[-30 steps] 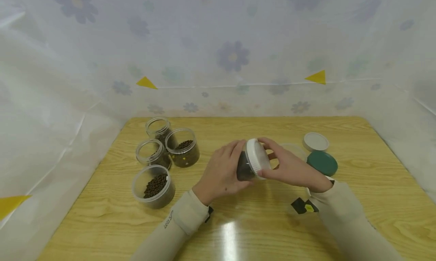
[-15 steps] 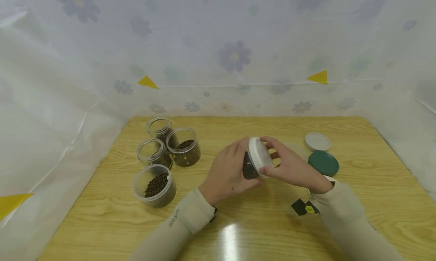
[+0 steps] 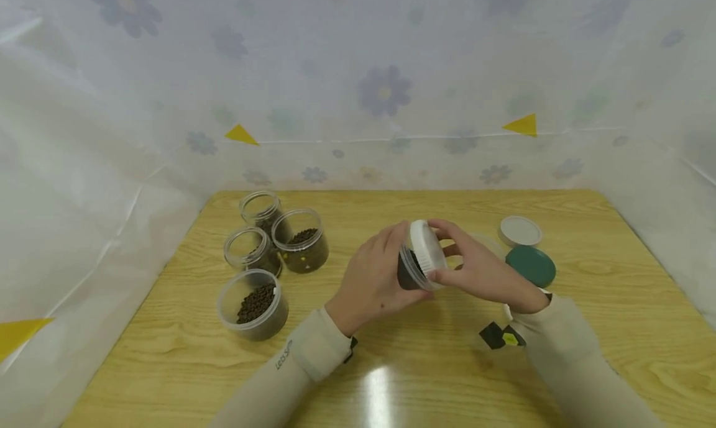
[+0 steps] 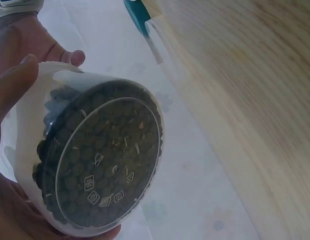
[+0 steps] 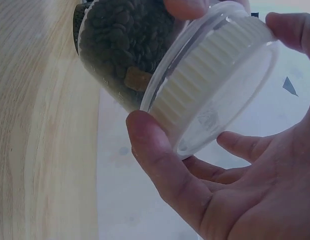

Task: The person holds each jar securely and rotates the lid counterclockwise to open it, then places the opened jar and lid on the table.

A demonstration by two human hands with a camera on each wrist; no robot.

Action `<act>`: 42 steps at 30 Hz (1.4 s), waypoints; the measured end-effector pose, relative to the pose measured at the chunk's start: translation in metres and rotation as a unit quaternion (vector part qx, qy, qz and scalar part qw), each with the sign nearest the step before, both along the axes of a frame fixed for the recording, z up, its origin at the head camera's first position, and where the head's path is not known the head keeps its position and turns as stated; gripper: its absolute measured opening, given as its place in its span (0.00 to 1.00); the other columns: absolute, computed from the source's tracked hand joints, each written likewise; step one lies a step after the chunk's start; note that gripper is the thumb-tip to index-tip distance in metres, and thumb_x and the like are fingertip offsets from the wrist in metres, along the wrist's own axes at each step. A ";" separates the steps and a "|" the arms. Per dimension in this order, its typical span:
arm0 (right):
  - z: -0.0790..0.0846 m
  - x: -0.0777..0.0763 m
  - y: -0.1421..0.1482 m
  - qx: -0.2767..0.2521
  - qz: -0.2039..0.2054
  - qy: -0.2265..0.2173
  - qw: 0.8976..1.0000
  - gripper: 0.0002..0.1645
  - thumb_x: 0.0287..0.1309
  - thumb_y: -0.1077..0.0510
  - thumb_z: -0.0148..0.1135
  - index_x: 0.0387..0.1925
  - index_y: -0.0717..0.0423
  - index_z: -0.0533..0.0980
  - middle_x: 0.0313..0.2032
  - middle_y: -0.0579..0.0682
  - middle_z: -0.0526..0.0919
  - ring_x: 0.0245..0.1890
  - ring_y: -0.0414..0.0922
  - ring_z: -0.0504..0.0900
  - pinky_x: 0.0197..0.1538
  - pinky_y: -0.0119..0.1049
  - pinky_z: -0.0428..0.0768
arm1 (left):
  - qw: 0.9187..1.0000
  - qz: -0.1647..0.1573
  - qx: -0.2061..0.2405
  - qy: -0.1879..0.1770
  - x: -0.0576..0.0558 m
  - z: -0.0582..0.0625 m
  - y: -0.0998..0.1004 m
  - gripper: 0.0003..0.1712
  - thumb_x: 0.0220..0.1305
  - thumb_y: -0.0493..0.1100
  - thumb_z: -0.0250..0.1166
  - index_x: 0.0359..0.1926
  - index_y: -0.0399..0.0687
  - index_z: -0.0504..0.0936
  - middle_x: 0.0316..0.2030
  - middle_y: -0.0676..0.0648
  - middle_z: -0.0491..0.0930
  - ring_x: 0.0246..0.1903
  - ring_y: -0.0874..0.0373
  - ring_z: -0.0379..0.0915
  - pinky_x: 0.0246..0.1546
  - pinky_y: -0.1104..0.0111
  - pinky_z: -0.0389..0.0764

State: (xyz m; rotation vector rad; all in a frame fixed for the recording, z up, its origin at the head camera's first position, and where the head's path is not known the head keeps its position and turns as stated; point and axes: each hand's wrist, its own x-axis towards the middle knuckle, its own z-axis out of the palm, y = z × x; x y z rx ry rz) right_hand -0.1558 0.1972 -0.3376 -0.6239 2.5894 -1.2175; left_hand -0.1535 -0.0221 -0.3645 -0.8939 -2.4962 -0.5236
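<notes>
Over the middle of the table, my left hand (image 3: 366, 282) grips a clear plastic jar (image 3: 407, 271) tilted on its side, mouth to the right. Dark pellets fill much of the jar; its moulded base (image 4: 105, 155) faces the left wrist camera. With thumb and fingers spread round the edge, my right hand (image 3: 478, 269) holds a white ridged lid (image 5: 210, 75) right at the jar's mouth. The jar's clear rim shows beside the lid's ridges in the right wrist view. One orange-brown piece (image 5: 137, 79) lies among the pellets.
Several uncovered clear jars stand at the left, among them a front tub (image 3: 256, 325) and a wide jar (image 3: 304, 257) holding brown pellets. At the right lie a green lid (image 3: 530, 266) and a whitish lid (image 3: 520, 231). Patterned sheeting (image 3: 386, 105) surrounds the wooden table (image 3: 391, 378).
Both hands have shifted a little right and up with the jar. The white lid has tipped away from the jar's mouth, and more of the clear rim now shows.
</notes>
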 end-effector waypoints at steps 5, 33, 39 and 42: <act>0.001 0.001 -0.001 -0.004 0.005 -0.008 1.000 0.50 0.65 0.51 0.63 0.78 0.53 0.45 0.69 0.66 0.62 0.62 0.65 0.74 0.47 0.47 0.84 | 1.000 0.002 0.005 0.010 0.001 -0.001 -0.003 0.64 0.41 0.70 0.76 0.71 0.40 0.61 0.60 0.42 0.76 0.55 0.49 0.78 0.56 0.56 0.81; 0.005 0.002 0.019 -0.008 -0.050 -0.078 0.996 0.52 0.64 0.42 0.63 0.79 0.42 0.45 0.71 0.62 0.59 0.63 0.61 0.72 0.44 0.45 0.83 | 0.973 0.034 0.087 -0.212 0.020 -0.010 -0.043 0.61 0.45 0.56 0.80 0.74 0.42 0.56 0.68 0.40 0.66 0.63 0.48 0.71 0.62 0.55 0.76; 0.006 0.003 0.020 -0.015 -0.059 -0.074 0.995 0.51 0.64 0.42 0.63 0.78 0.40 0.46 0.72 0.60 0.58 0.62 0.60 0.72 0.43 0.42 0.82 | 0.966 0.054 0.103 -0.231 0.022 -0.019 -0.054 0.61 0.45 0.57 0.80 0.74 0.45 0.57 0.66 0.41 0.68 0.59 0.47 0.75 0.56 0.55 0.80; 0.005 0.003 0.021 -0.014 -0.061 -0.072 0.995 0.51 0.63 0.42 0.63 0.78 0.39 0.46 0.71 0.60 0.59 0.62 0.60 0.72 0.43 0.42 0.82 | 0.962 0.067 0.109 -0.241 0.022 -0.023 -0.059 0.61 0.45 0.58 0.80 0.74 0.46 0.56 0.66 0.41 0.67 0.59 0.47 0.75 0.54 0.55 0.81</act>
